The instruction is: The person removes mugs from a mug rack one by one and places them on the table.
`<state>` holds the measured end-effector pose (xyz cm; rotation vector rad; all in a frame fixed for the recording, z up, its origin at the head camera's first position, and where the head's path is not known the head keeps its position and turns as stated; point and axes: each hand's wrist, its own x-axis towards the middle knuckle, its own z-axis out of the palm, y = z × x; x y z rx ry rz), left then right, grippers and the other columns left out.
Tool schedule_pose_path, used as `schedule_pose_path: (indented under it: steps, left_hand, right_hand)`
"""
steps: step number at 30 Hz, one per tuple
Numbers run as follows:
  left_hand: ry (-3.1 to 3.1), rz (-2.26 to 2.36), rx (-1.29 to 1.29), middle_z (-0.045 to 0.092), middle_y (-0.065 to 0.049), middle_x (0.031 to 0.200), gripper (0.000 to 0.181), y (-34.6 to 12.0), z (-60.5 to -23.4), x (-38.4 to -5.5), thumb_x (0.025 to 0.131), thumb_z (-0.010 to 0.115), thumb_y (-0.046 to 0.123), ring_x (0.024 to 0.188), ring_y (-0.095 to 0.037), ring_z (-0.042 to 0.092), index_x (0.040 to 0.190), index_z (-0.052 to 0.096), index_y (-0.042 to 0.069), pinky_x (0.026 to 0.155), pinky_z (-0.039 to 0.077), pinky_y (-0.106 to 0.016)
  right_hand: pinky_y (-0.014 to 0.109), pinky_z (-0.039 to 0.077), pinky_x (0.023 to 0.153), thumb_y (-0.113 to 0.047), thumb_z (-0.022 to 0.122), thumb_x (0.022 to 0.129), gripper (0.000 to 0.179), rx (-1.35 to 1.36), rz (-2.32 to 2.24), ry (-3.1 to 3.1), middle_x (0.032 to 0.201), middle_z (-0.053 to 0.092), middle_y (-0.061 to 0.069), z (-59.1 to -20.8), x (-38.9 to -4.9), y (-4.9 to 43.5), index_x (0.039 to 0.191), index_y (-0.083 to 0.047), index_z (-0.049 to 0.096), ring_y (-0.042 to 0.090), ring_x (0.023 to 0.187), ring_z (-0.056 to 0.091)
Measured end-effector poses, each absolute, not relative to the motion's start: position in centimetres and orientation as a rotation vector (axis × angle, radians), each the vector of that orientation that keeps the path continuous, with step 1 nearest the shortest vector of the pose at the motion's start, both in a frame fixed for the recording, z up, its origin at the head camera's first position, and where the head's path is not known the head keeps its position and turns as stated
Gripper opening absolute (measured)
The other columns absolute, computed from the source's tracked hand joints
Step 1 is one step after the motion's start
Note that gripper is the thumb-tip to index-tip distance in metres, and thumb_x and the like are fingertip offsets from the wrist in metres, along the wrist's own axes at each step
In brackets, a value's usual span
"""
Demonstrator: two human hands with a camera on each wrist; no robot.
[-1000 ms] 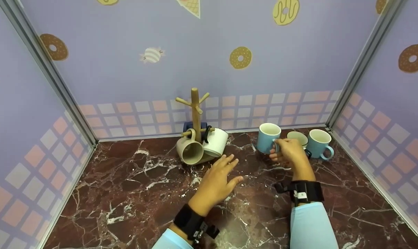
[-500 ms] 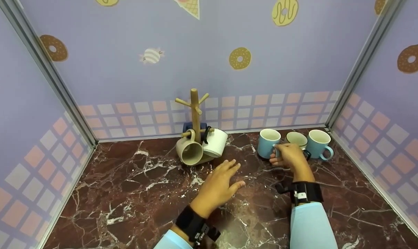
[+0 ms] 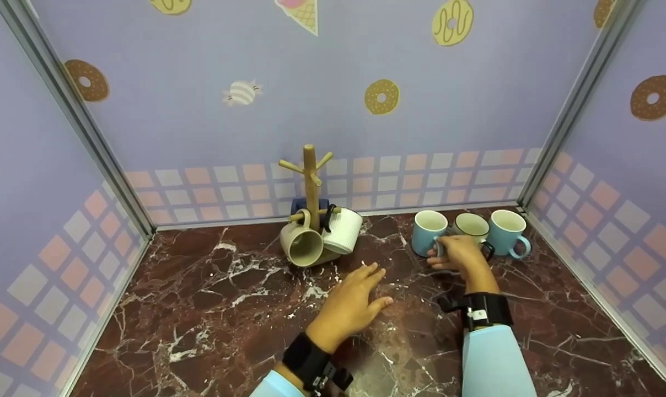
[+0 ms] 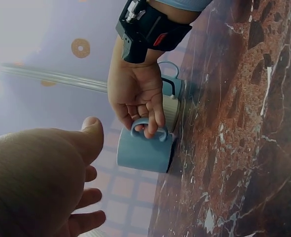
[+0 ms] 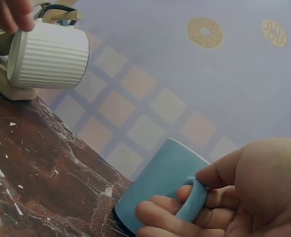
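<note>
The right hand (image 3: 458, 255) grips the handle (image 5: 194, 201) of the blue mug (image 3: 424, 237), leftmost of 3 standing, its base perhaps touching the counter (image 3: 200, 309); a firm, level hold clear of the cream mug (image 3: 471, 225) should serve, the left hand (image 3: 350, 303) spread, holding nothing.

The right grip (image 5: 266, 190) pinched the curved handle (image 5: 192, 203) of a glossy light-blue cylindrical mug (image 5: 155, 175). Up and left of that grip, a white ribbed cylindrical mug (image 5: 52, 58) had its black handle around a pale wooden peg, near the blurred left grip (image 5: 20, 14). Leftward from the right grip spread dark-red, white-veined marbled tabletop (image 5: 42, 153).
</note>
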<state>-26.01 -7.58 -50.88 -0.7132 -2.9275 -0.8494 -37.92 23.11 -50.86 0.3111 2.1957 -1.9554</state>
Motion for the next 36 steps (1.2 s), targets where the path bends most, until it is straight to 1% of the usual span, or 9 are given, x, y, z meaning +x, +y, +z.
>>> schedule_pose_path:
  steps: [5,11,14,19,25,27,32,34,36]
  left_hand:
    - [-2.959,-0.819,-0.722,0.036,-0.004,0.186,0.073,-7.5,-51.1,-25.8,0.109,0.07,0.051,0.172,-0.036,0.038,0.171,0.051,0.019,0.138,0.035,-0.066]
    - [-2.973,-0.802,-0.736,0.032,-0.003,0.188,0.072,-7.2,-51.3,-25.7,0.109,0.07,0.052,0.175,-0.035,0.031,0.171,0.052,0.02,0.138,0.034,-0.067]
    - [-2.992,-0.813,-0.728,0.028,-0.002,0.189,0.072,-7.1,-51.3,-25.7,0.109,0.069,0.053,0.176,-0.033,0.027,0.171,0.052,0.021,0.138,0.033,-0.068]
    - [-3.007,-0.812,-0.737,0.027,-0.002,0.189,0.071,-6.9,-51.5,-25.6,0.108,0.071,0.052,0.177,-0.032,0.024,0.17,0.054,0.022,0.14,0.031,-0.066]
    - [-2.947,-0.821,-0.749,0.032,-0.003,0.188,0.068,-7.0,-50.9,-25.5,0.108,0.072,0.053,0.176,-0.032,0.028,0.166,0.059,0.02,0.139,0.035,-0.062]
    - [-2.917,-0.839,-0.74,0.034,-0.002,0.187,0.067,-7.1,-50.5,-25.5,0.108,0.071,0.053,0.176,-0.032,0.03,0.165,0.06,0.019,0.139,0.036,-0.062]
    - [-2.872,-0.875,-0.704,0.035,0.0,0.187,0.065,-7.8,-49.2,-25.6,0.109,0.07,0.052,0.176,-0.031,0.029,0.164,0.061,0.018,0.14,0.034,-0.06]
    - [-2.858,-0.879,-0.694,0.035,-0.001,0.186,0.065,-8.1,-48.7,-25.7,0.109,0.07,0.052,0.176,-0.032,0.03,0.163,0.061,0.018,0.14,0.034,-0.06]
    - [-2.843,-0.887,-0.683,0.035,-0.001,0.186,0.065,-8.4,-48.2,-25.7,0.109,0.07,0.053,0.175,-0.032,0.03,0.163,0.062,0.018,0.139,0.035,-0.06]
  right_hand:
    - [0.033,0.073,0.078,-0.02,0.047,0.121,0.034,0.326,-1.946,2.16,0.094,0.08,0.006,-50.9,-37.9,23.7,0.115,0.009,0.065,0.016,0.08,0.083]
    - [0.03,0.071,0.071,-0.019,0.049,0.121,0.036,0.363,-1.935,2.183,0.086,0.079,0.003,-50.7,-37.9,24.0,0.117,0.012,0.066,0.013,0.074,0.08]
    - [0.029,0.07,0.067,-0.018,0.05,0.12,0.037,0.366,-1.943,2.193,0.083,0.078,0.003,-50.7,-37.8,24.1,0.12,0.014,0.067,0.013,0.071,0.079]
    - [0.029,0.07,0.068,-0.018,0.05,0.118,0.039,0.378,-1.919,2.238,0.083,0.079,0.003,-50.7,-37.8,23.8,0.128,0.016,0.066,0.013,0.071,0.08]
    - [0.03,0.071,0.069,-0.021,0.053,0.116,0.046,0.406,-1.821,2.364,0.091,0.081,0.008,-50.2,-37.4,23.7,0.14,0.017,0.064,0.013,0.072,0.081]
    - [0.028,0.07,0.067,-0.023,0.055,0.114,0.045,0.411,-1.755,2.452,0.09,0.081,0.009,-49.9,-37.3,23.8,0.136,0.015,0.068,0.011,0.07,0.08]
    - [0.026,0.064,0.061,-0.026,0.058,0.108,0.037,0.398,-1.481,2.785,0.079,0.081,0.008,-48.7,-36.9,24.4,0.1,0.004,0.078,0.013,0.065,0.078]
    - [0.029,0.061,0.064,-0.029,0.061,0.105,0.036,0.395,-1.361,2.928,0.079,0.081,0.01,-48.2,-36.8,24.6,0.089,-0.001,0.079,0.019,0.07,0.077]
    - [0.037,0.062,0.072,-0.03,0.063,0.102,0.035,0.419,-1.296,3.025,0.088,0.081,0.016,-47.7,-36.6,24.5,0.087,-0.005,0.081,0.029,0.083,0.077]
